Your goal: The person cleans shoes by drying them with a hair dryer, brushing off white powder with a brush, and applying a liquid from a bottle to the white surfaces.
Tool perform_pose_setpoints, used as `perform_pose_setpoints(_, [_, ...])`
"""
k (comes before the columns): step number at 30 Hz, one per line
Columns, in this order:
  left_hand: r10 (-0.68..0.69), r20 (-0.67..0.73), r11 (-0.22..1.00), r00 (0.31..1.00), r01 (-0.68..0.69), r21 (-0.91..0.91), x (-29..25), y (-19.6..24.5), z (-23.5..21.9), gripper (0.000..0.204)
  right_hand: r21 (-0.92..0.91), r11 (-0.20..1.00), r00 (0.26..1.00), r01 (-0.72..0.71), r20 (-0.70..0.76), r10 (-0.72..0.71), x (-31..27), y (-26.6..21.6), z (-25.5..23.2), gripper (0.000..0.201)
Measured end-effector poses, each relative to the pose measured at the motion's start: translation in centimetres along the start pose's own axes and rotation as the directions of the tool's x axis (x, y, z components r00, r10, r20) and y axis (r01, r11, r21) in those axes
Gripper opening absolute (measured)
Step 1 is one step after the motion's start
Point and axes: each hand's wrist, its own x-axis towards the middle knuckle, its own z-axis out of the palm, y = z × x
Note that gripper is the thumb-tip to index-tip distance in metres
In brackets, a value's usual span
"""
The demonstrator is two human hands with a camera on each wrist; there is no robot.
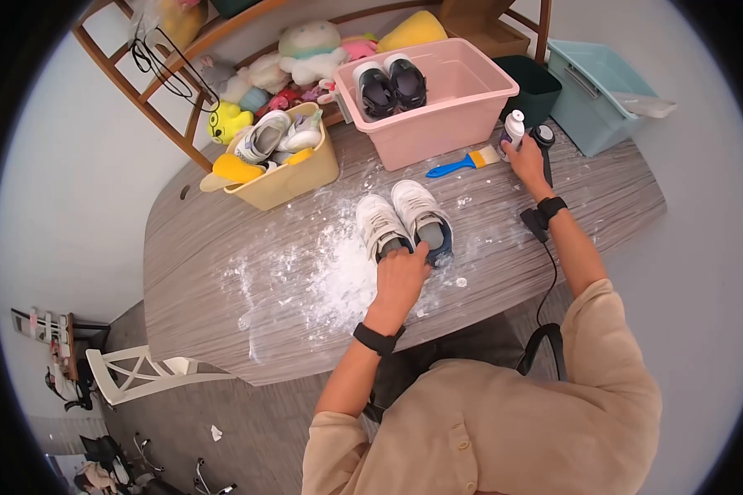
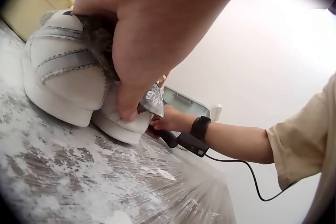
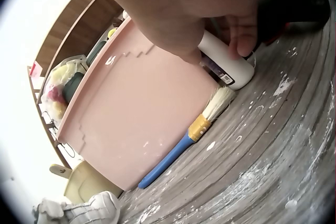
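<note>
Left hand (image 1: 399, 285) has the pair of white shoes (image 1: 404, 216) by the heels, fingers curled into the openings, and over on the other side the right hand (image 1: 527, 163) has its fingers round the white bottle (image 1: 513, 130), upright on the table (image 1: 198, 272); the shoes sit side by side, toes towards the pink bin (image 1: 437, 132), right next to a big splash of white powder (image 1: 343, 276); blue-handled brush (image 1: 462, 162) lies between that bin and the shoes, bristles near the bottle, and there's a black hairdryer (image 3: 294, 6) just beside the bottle

Pink bin (image 1: 437, 124), pale yellow bin (image 1: 301, 177), white shoes (image 1: 400, 216), grey streaked tabletop (image 1: 198, 264)
</note>
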Motion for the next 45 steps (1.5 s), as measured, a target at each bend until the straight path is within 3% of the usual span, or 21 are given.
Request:
perform_pose_setpoints(9, [0.043,0.026,0.999,0.999,-0.043,-0.026,0.2,-0.5,-0.8,0.024,0.141,0.985,0.991,0.102,-0.103,-0.088,-0.8,0.7,-1.5,0.045])
perform_pose_setpoints(12, [0.074,0.024,0.997,0.997,-0.074,-0.016,-0.6,-1.6,-1.4,0.023,0.24,0.971,1.0,-0.008,-0.024,0.014,-2.3,-1.6,-4.1,0.042])
perform_pose_setpoints(15, [0.06,0.03,0.998,0.998,-0.06,0.033,-2.3,-3.8,-2.5,0.025,0.306,0.952,0.999,0.024,-0.03,-0.015,-3.2,-2.1,-5.7,0.039])
perform_pose_setpoints(16, [0.041,0.029,0.998,0.999,-0.043,0.051,-3.1,-4.6,-3.1,0.025,0.443,0.895,0.998,0.056,-0.037,-0.044,-3.8,-2.7,-6.2,0.037])
perform_pose_setpoints(20, [-0.027,0.023,0.994,0.999,0.025,0.104,-6.5,-8.1,-5.6,0.025,0.406,0.912,0.995,-0.065,0.1,0.027,-4.3,-2.1,-6.9,0.036])
perform_pose_setpoints(23, [-0.07,0.028,0.987,0.997,0.065,0.15,-8.6,-10.3,-6.4,0.027,0.432,0.899,0.988,-0.078,0.157,0.01,-5.4,-3.0,-6.6,0.038])
perform_pose_setpoints(26, [-0.066,0.024,0.982,0.998,0.061,0.177,-9.5,-11.1,-7.3,0.032,0.438,0.838,0.893,-0.325,0.434,0.12,-6.4,-4.9,-7.2,0.04])
perform_pose_setpoints(29, [-0.051,-0.043,0.969,0.998,0.06,0.239,-9.2,-9.3,-8.6,0.037,0.571,0.724,0.856,-0.387,0.514,0.052,-7.4,-5.8,-6.7,0.037])
perform_pose_setpoints(32, [-0.047,-0.185,0.943,0.982,0.105,0.316,-9.0,-6.1,-10.4,0.039,0.678,0.627,0.879,-0.382,0.476,0.02,-8.3,-6.4,-6.3,0.036])
perform_pose_setpoints(35, [-0.157,-0.281,0.984,0.947,0.175,0.042,-8.3,-3.7,-10.1,0.037,0.765,0.538,0.892,-0.355,0.449,-0.048,-9.1,-7.5,-6.8,0.045])
perform_pose_setpoints(41, [-0.327,-0.095,0.938,0.94,0.335,0.088,-3.4,-3.7,-6.8,0.052,0.792,0.472,0.887,-0.387,0.46,-0.046,-10.4,-8.5,-6.8,0.067])
perform_pose_setpoints(45, [-0.458,-0.078,0.883,0.886,0.463,0.075,-1.6,-5.2,-4.0,0.059,0.861,0.277,0.878,-0.427,0.468,-0.104,-11.0,-7.8,-7.9,0.065])
